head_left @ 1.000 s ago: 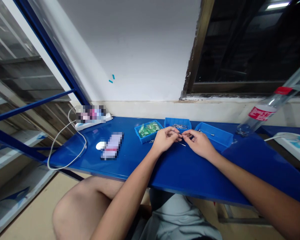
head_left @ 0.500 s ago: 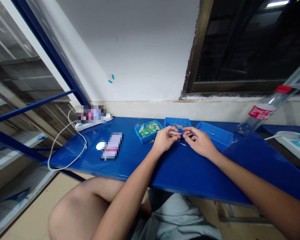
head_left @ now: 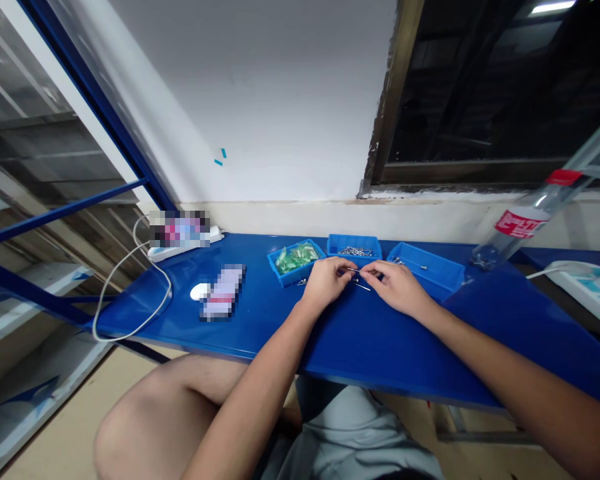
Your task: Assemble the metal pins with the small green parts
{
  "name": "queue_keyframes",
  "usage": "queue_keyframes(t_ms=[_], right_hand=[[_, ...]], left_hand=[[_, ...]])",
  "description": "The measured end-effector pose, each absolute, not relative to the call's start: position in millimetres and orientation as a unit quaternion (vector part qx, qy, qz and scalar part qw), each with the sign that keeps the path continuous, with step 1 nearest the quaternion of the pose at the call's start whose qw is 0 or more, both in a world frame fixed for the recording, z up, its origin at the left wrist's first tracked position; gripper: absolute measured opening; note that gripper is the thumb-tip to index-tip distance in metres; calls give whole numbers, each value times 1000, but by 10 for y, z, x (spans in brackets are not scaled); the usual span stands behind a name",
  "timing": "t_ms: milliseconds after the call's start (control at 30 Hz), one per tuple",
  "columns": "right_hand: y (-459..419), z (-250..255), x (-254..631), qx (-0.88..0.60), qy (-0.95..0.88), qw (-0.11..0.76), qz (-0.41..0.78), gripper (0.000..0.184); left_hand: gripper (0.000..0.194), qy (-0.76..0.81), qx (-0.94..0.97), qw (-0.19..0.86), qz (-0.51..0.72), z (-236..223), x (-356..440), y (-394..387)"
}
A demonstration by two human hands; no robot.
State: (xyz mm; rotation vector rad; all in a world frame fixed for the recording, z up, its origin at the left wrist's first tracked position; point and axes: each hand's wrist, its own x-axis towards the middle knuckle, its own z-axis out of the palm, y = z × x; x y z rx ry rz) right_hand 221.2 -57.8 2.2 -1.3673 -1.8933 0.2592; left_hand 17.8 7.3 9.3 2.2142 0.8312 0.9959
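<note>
Over the blue table, my left hand (head_left: 329,279) pinches one end of a thin metal pin (head_left: 354,269). Fingers of my right hand (head_left: 391,283) are closed at its other end, with the fingertips of both hands close together. Part of the pin is hidden by the fingers. Just below them lies another thin pin (head_left: 363,286) with a thicker end, much like a blind rivet. Behind my hands stands a blue bin (head_left: 354,242) with several shiny metal pins. Beside my right hand is a second blue bin (head_left: 437,270) with a few small metal pieces.
Left of my hands sits a blue bin with green plastic wrapping (head_left: 298,257). A blurred phone-like object (head_left: 223,293), a white round item (head_left: 200,292) and a power strip with a looped cable (head_left: 185,244) are farther left. A clear bottle (head_left: 523,221) leans at the right.
The fingertips have shifted slightly around the pin, and more of it now shows between my hands. The pin on the table stays below them. The view has moved a little.
</note>
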Motion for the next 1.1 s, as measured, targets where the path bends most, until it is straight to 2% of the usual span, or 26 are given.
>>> queue_keyframes(t_ms=[133,267,367,467,567,700,833,933,1100], right_hand=[[-565,9,2225,-528,-761,367,87,27],[-524,-43,2232,-547,-696,433,171,30],[-479,-56,2256,-558,-618,491,256,42],[-451,-36,2278,-573,-578,506,284,51],[-462,-21,2275,-581,-586,495,273,54],[-519,-26,2232,-582,-635,458,220,53],[-559,-25,2197,-583,-665,429,181,46],[-553,-31,2202,-576,-669,437,174,39],[-520,-60,2219,-554,-665,477,151,26]], left_hand=[[22,296,808,311,404,110,198,53],[40,292,777,355,429,103,214,44],[33,303,809,306,401,104,198,33],[35,262,882,226,321,100,184,14],[41,211,931,168,248,76,187,16],[27,218,944,131,212,31,178,68],[25,241,940,108,217,6,153,103],[24,255,923,139,253,10,157,93],[32,270,838,289,376,18,208,82]])
